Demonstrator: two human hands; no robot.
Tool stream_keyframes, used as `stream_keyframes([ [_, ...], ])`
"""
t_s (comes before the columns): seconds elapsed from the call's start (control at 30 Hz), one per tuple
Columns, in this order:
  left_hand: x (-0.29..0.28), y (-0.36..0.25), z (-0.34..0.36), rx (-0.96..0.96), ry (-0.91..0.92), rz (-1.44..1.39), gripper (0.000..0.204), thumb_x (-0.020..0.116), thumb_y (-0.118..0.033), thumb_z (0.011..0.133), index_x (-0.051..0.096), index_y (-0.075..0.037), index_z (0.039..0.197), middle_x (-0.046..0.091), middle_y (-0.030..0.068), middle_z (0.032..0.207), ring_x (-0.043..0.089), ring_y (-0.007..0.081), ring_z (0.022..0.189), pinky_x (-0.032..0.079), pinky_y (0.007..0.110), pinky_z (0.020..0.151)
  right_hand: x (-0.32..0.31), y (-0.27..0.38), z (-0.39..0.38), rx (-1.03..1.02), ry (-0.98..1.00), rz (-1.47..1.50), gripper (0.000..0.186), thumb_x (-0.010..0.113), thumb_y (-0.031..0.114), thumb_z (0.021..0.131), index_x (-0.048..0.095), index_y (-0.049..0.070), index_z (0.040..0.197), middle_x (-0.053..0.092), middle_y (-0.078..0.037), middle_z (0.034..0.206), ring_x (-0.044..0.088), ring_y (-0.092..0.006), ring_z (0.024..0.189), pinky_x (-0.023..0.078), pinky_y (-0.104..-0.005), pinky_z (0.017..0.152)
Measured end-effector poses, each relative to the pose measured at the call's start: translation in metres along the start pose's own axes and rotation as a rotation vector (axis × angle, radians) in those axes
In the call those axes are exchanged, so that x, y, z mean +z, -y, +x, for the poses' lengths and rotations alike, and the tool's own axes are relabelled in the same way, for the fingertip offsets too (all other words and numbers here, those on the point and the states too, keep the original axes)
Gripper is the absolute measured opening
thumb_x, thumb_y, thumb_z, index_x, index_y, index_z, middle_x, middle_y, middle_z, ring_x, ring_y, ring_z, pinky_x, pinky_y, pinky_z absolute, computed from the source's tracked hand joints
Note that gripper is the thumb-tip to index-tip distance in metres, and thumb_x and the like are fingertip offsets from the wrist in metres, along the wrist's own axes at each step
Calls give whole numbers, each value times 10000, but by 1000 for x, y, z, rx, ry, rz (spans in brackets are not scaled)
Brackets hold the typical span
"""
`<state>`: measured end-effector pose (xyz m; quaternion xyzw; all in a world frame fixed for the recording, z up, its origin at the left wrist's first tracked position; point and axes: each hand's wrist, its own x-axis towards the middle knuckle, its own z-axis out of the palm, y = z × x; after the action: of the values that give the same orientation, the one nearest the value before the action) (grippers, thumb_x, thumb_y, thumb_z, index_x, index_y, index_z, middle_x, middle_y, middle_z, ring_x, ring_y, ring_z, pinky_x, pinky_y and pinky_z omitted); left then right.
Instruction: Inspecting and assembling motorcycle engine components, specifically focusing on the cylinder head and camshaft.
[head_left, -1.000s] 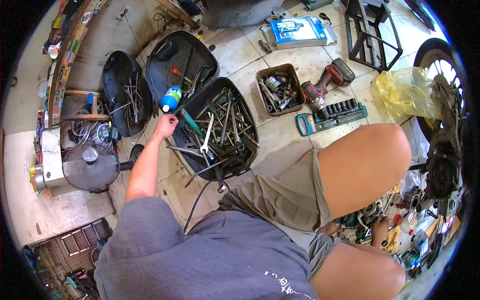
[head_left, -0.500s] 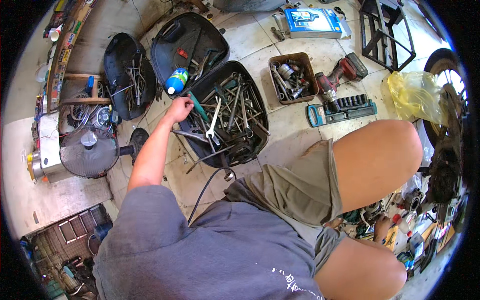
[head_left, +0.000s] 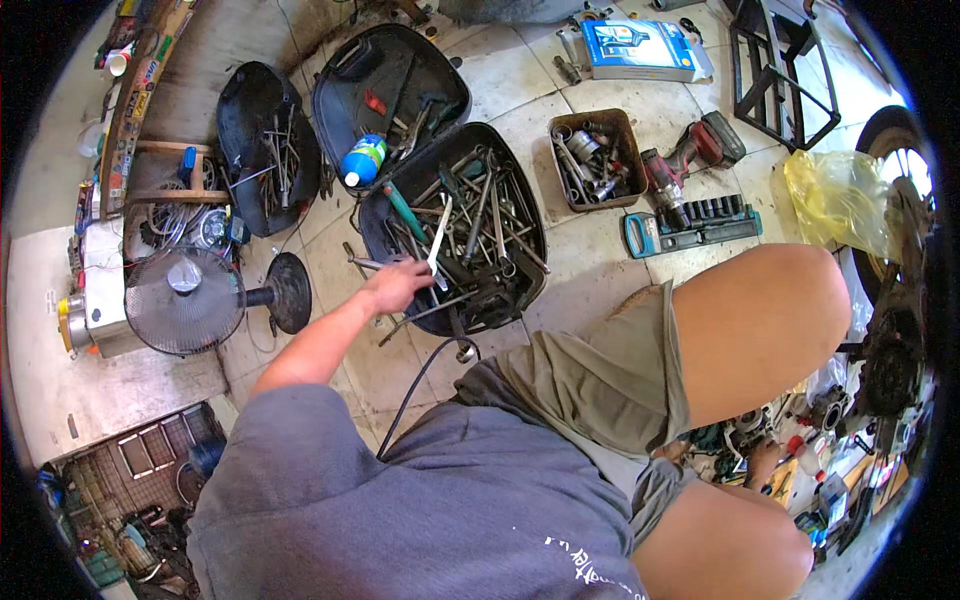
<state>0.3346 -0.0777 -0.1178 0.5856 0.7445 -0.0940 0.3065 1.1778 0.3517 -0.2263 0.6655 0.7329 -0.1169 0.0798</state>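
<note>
My left hand [head_left: 402, 287] reaches over the near left side of the open black tool case [head_left: 545, 225], fingers closed on the lower end of a bright combination wrench [head_left: 440, 232]. The wrench lies across a pile of greasy wrenches and other hand tools. A green-handled tool [head_left: 403, 212] rests beside it at the left. Low on the right, a hand [head_left: 765, 462], apparently my right, shows beyond my thigh among loose mechanical parts. Its arm is mostly hidden, and its fingers are too small and dark to read.
The case's lid [head_left: 455, 80] holds a blue bottle [head_left: 363, 160] and tools. Nearby lie another black tray [head_left: 250, 190], a rusty tin of sockets [head_left: 640, 180], a cordless impact driver [head_left: 690, 160] and a socket rack [head_left: 695, 238]. A fan [head_left: 185, 300] stands left; a black cable [head_left: 405, 400] crosses nearby.
My left hand has moved from the green-handled tool at the case's far left edge, nearer and rightward, and has closed on the wrench. The view has shifted slightly.
</note>
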Motion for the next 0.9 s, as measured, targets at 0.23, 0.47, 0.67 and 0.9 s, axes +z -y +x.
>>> stream_keyframes([
  [0.23, 3, 5, 7, 257, -140, 294, 305, 688, -115, 822, 691, -105, 1127, 613, 50, 1243, 565, 269, 1165, 520, 436, 934, 15, 17, 1, 98, -44, 21, 491, 504, 329, 1018, 676, -128, 966, 676, -377, 952, 644, -553, 932, 494, -580, 833],
  [0.47, -92, 3, 11, -301, -1077, -398, 156, 527, -181, 1073, 629, -64, 1050, 715, 124, 1030, 711, 291, 949, 552, 420, 847, -3, 43, -14, 113, 201, 135, 433, 505, 306, 1024, 694, -83, 1029, 688, -350, 964, 645, -546, 939, 502, -575, 827],
  [0.67, -206, 21, 19, -175, -1250, -1100, 231, 425, -260, 1141, 492, -48, 1204, 667, 112, 1020, 731, 286, 992, 605, 408, 867, -14, 81, -44, -46, 106, -37, 396, 557, 303, 981, 688, -63, 1056, 706, -314, 1044, 667, -502, 977, 523, -565, 834],
  [0.9, -322, -58, 93, 276, -1206, -1301, 195, 522, -200, 1100, 611, -27, 1099, 710, 151, 1005, 733, 334, 983, 619, 500, 919, 63, 94, -9, 92, 53, 369, 488, 550, 394, 1009, 696, -57, 891, 708, -301, 926, 687, -490, 895, 529, -564, 806],
])
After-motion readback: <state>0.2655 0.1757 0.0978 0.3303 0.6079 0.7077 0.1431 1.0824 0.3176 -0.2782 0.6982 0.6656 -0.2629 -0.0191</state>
